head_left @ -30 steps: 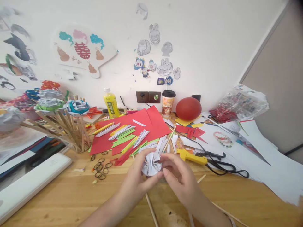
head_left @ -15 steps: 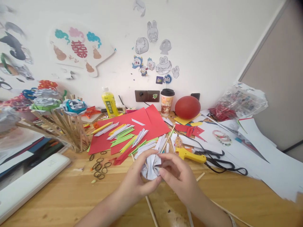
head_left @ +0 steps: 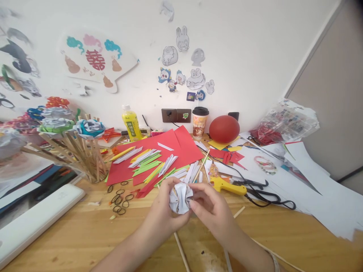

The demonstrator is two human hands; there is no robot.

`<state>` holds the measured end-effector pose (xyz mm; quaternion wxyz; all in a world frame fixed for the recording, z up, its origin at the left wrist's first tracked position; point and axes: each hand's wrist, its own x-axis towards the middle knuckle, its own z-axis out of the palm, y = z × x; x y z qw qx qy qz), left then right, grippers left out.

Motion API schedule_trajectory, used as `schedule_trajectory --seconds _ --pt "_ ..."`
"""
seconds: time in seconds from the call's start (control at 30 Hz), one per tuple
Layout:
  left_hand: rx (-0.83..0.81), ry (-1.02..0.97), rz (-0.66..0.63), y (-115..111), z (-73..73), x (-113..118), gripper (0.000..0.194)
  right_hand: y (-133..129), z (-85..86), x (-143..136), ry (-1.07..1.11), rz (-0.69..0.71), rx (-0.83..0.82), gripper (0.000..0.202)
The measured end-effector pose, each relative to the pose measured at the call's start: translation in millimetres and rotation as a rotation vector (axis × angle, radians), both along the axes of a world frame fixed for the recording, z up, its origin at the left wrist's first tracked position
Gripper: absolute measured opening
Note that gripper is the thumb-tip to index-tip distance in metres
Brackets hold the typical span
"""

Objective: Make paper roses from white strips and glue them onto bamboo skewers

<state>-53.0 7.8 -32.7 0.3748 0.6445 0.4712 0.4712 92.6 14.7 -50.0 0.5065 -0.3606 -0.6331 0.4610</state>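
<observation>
Between my hands, over the front middle of the table, is a white paper flower (head_left: 180,199) with ruffled, folded layers facing me. My left hand (head_left: 163,211) curls round its left side, thumb below and fingers along the top. On the right edge, my right hand (head_left: 211,206) pinches the paper between thumb and fingers. A thin wooden stick (head_left: 181,251) shows below the flower; whether it joins the flower is hidden. Behind the hands lie folded paper strips (head_left: 153,160) in white, green and yellow on red paper sheets (head_left: 184,141).
A yellow hot glue gun (head_left: 228,186) with a black cord lies right of my hands. Black rubber bands (head_left: 117,200) are scattered to the left. Sticks and paper flowers (head_left: 89,127) stand further left. A bottle (head_left: 132,122), a lidded cup (head_left: 200,122) and a red balloon (head_left: 224,129) line the wall.
The flower has turned slightly in my hands, so its ruffled layers show more fully. My left fingers have shifted a little along its top edge.
</observation>
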Motion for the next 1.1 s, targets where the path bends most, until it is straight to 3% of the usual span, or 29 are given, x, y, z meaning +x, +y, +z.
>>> schedule_trajectory --seconds 0.27,0.67,0.9,1.1 --pt "0.039 0.123 -0.103 -0.2 -1.2 -5.2 0.052 -0.1 -0.2 -1.1 -0.069 -0.071 -0.036 0.033" --pt "0.137 0.317 -0.175 2.6 -0.3 -16.5 0.047 -0.5 0.4 -3.1 0.163 0.057 -0.134 0.030" --pt "0.078 0.441 -0.165 4.5 -5.4 -18.8 0.051 -1.8 -2.8 -3.2 0.163 0.061 -0.180 0.031" --pt "0.186 0.434 -0.182 5.9 -3.4 -17.5 0.045 -2.7 -1.4 -3.7 0.182 0.076 -0.204 0.032"
